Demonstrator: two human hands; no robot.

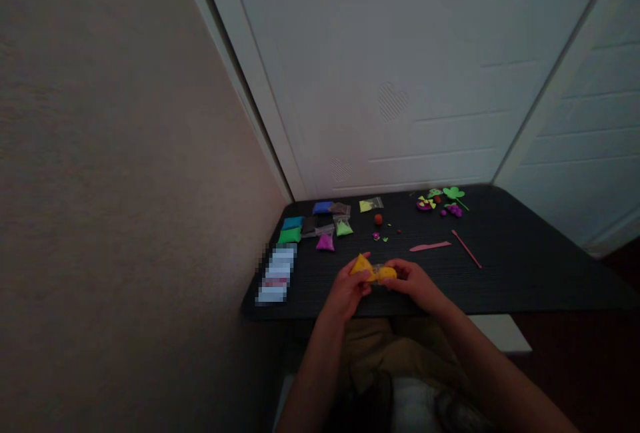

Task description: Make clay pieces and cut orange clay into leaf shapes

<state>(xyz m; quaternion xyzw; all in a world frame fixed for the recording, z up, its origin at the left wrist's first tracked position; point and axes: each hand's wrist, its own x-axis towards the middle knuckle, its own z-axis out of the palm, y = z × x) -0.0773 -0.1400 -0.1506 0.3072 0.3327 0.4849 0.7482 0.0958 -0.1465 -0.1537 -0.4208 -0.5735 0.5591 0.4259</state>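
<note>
So your left hand (347, 286) has its fingers closed on one end of the yellow clay packet (362, 265), and your right hand (411, 280) is pinching the other end. The packet's held up just over the near edge of the counter (530, 273), with yellow at both ends and clear, crinkly plastic in the middle. I'm guessing soft modelling clay. Can't tell if the plastic is open or sealed.

For handling it, I'd grip the plastic more than the clay, cos soft stuff will probably squash or stick to your fingertips. Go easy when you pull, since a sudden rip could fling a lump. If some clings inside, ease it along with a thumb from outside the bag. Working low over the counter makes sense too, just not right on the edge.

Past your fingers there's a tiny purple piece (376, 236) and a red ball (378, 220), so watch your knuckles. The pink knife (430, 246) and pink stick (467, 248) lie off to your right. Purple packet (325, 242) and light green packet (343, 227) are on the left, near the pixelated panel (277, 274).

Brands or labels? Nothing I can read. The packets are too small and dark, and the panel's blocked out. The wall (350, 53) only shows striped hearts and lines, no words.
</note>
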